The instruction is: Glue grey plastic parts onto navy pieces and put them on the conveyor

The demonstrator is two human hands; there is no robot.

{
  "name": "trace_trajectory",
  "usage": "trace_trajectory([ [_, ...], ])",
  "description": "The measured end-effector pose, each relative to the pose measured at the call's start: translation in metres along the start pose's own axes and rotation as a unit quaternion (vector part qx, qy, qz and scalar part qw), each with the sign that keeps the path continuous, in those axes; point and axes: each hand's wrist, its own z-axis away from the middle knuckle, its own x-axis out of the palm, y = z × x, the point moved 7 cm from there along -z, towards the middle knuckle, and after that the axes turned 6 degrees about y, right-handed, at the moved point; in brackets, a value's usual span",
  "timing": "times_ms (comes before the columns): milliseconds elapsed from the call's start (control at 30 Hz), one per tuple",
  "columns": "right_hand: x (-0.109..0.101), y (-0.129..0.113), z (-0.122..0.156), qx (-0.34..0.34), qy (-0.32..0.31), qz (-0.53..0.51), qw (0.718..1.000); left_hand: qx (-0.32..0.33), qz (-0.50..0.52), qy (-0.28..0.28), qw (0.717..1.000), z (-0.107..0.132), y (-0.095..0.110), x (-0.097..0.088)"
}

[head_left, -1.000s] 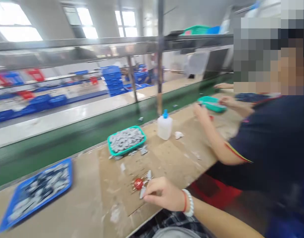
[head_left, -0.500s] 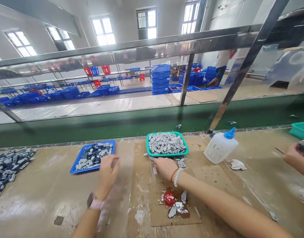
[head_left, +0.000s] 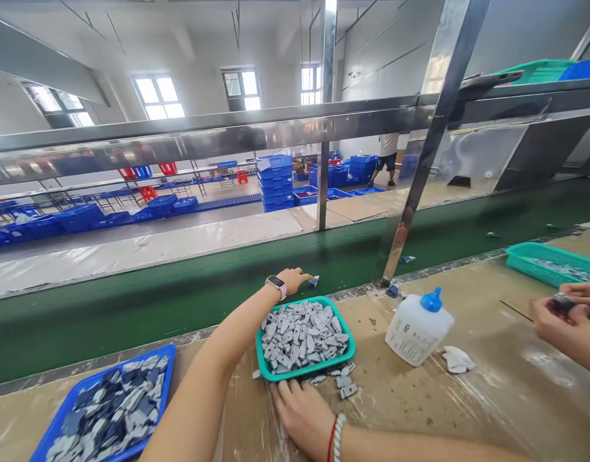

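Observation:
My left hand stretches over the green belt, wearing a watch, its index finger extended right at a small dark-and-grey piece. I cannot tell whether the fingertip touches it. My right hand lies on the table with its fingers slightly apart, fingertips against the near edge of a green tray. Small grey plastic pieces fill that tray. A few loose grey pieces lie beside my right hand. At the lower left, a blue tray holds mixed dark and grey pieces.
A white bottle with a blue cap and a crumpled tissue stand to the right. A co-worker's hands hold a dark piece near another green tray. A slanted metal post rises at the belt's edge.
My left hand has gone from beside the blue tray forward and right, over the belt. My right hand stays by the green tray's near edge. The view has shifted right.

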Motion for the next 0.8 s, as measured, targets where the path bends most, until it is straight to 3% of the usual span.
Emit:
trace_trajectory([
  [133, 0.008, -0.009, 0.000, -0.058, -0.057, 0.035, 0.996, -0.005, 0.005, -0.004, 1.000, -0.015, 0.020, 0.007],
  [300, 0.037, -0.008, 0.001, -0.072, -0.165, -0.044, 0.983, -0.042, 0.008, -0.017, 0.999, 0.001, 0.024, 0.002],
  [400, 0.043, -0.007, 0.003, -0.067, -0.184, -0.089, 0.977, -0.071, 0.006, -0.020, 0.997, 0.021, 0.018, -0.015],
  [500, 0.039, -0.005, 0.006, -0.038, -0.199, -0.108, 0.973, -0.091, -0.001, -0.009, 0.996, 0.045, 0.007, -0.048],
  [633, 0.030, -0.004, 0.010, 0.009, -0.214, -0.113, 0.970, -0.103, -0.018, 0.021, 0.994, 0.101, -0.004, -0.110],
  [733, 0.030, -0.001, 0.014, 0.041, -0.228, -0.119, 0.966, -0.078, -0.019, 0.071, 0.994, 0.171, 0.000, -0.153],
  [800, 0.035, 0.002, 0.017, 0.054, -0.242, -0.133, 0.960, -0.079, 0.029, 0.103, 0.991, 0.227, 0.007, -0.168],
])
